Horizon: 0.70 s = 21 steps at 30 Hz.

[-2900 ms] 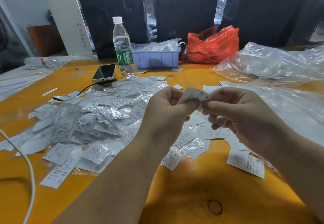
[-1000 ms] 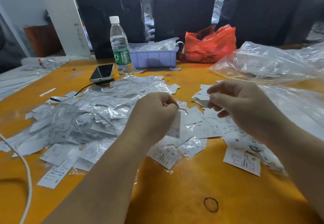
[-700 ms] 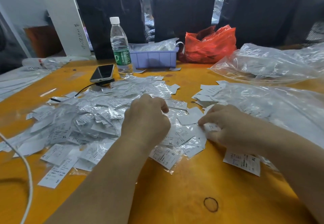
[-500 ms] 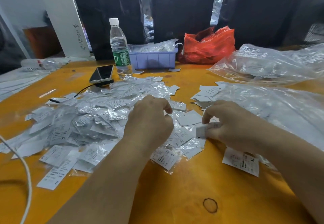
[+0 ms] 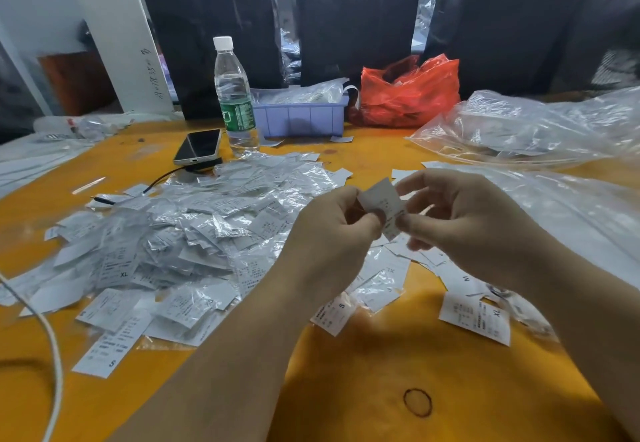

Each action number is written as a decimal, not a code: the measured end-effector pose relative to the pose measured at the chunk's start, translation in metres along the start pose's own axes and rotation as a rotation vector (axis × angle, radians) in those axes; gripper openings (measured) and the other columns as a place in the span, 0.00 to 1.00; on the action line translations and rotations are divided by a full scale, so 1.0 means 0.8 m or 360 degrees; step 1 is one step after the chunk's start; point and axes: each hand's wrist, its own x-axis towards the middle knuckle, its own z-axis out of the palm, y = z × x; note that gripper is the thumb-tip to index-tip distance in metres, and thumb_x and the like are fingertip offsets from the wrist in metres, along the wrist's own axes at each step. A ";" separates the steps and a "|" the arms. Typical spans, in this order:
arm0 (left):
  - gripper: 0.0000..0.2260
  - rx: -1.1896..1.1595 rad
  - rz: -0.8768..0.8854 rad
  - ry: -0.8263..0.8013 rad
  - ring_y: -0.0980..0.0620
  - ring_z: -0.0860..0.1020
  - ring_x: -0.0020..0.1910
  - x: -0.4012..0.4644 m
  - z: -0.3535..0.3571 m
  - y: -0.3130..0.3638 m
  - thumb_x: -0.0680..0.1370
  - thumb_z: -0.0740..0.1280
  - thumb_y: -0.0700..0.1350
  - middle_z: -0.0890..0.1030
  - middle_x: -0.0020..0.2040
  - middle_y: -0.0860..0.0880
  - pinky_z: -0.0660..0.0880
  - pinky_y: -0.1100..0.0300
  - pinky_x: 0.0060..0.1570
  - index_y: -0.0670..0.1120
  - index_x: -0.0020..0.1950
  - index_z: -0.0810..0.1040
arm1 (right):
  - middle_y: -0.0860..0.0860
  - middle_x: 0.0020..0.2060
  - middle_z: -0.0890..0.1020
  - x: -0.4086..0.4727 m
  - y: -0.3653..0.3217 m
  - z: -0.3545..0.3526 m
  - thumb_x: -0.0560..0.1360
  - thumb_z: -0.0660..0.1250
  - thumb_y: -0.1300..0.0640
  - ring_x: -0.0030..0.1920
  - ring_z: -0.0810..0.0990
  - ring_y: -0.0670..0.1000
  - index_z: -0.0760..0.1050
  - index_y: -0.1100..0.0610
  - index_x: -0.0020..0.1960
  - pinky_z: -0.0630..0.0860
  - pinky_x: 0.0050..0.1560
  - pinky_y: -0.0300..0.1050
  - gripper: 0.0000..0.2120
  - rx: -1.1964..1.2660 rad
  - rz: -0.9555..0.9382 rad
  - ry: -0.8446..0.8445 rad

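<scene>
The left hand point(image 5: 332, 234) and right hand point(image 5: 464, 227) each pinched one size label point(image 5: 381, 202) between thumb and forefinger. A slack pinch risked dropping it among the bagged labels point(image 5: 194, 234) at left.

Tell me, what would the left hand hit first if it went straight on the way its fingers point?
Likely the right hand: the left hand points across at it, with only the paper label both pinch between them.

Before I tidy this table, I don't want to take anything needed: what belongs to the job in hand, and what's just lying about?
Job: label pinched by left hand and right hand; heap of bagged labels.
Lying about: water bottle; phone; red bag.
</scene>
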 end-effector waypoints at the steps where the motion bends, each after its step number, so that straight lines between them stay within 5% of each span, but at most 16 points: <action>1: 0.05 -0.0020 -0.0008 -0.0003 0.55 0.73 0.33 0.000 0.000 0.001 0.78 0.65 0.43 0.81 0.39 0.46 0.73 0.52 0.38 0.50 0.45 0.80 | 0.48 0.38 0.84 -0.003 0.000 -0.005 0.75 0.70 0.61 0.34 0.83 0.50 0.80 0.53 0.55 0.81 0.38 0.50 0.09 -0.0253 -0.0069 0.0128; 8: 0.09 -0.0150 -0.0032 -0.0146 0.55 0.69 0.30 -0.003 0.010 0.005 0.70 0.61 0.47 0.76 0.30 0.56 0.68 0.58 0.35 0.52 0.43 0.80 | 0.49 0.45 0.80 -0.043 -0.005 -0.031 0.74 0.59 0.63 0.44 0.78 0.53 0.77 0.50 0.54 0.79 0.45 0.50 0.15 -0.1546 0.0273 0.0127; 13: 0.08 -0.0072 -0.0002 -0.0274 0.57 0.68 0.29 -0.012 0.027 0.010 0.71 0.60 0.48 0.75 0.30 0.57 0.65 0.64 0.31 0.53 0.39 0.79 | 0.51 0.48 0.75 -0.058 0.004 -0.034 0.73 0.62 0.63 0.51 0.75 0.55 0.75 0.52 0.58 0.77 0.47 0.50 0.15 -0.1620 0.0486 -0.0022; 16: 0.10 -0.0008 0.0036 -0.0315 0.55 0.67 0.29 -0.019 0.035 0.014 0.70 0.60 0.49 0.74 0.33 0.46 0.64 0.60 0.32 0.48 0.42 0.79 | 0.50 0.45 0.71 -0.057 0.005 -0.028 0.75 0.61 0.64 0.45 0.72 0.55 0.72 0.53 0.53 0.72 0.40 0.49 0.10 -0.1656 0.0645 -0.0127; 21: 0.10 0.0038 0.0109 -0.0386 0.41 0.73 0.37 -0.024 0.044 0.022 0.72 0.60 0.50 0.78 0.42 0.38 0.66 0.53 0.38 0.48 0.41 0.79 | 0.52 0.46 0.63 -0.052 0.003 -0.017 0.74 0.65 0.64 0.55 0.75 0.59 0.71 0.57 0.60 0.74 0.43 0.52 0.15 -0.1653 0.0716 -0.0162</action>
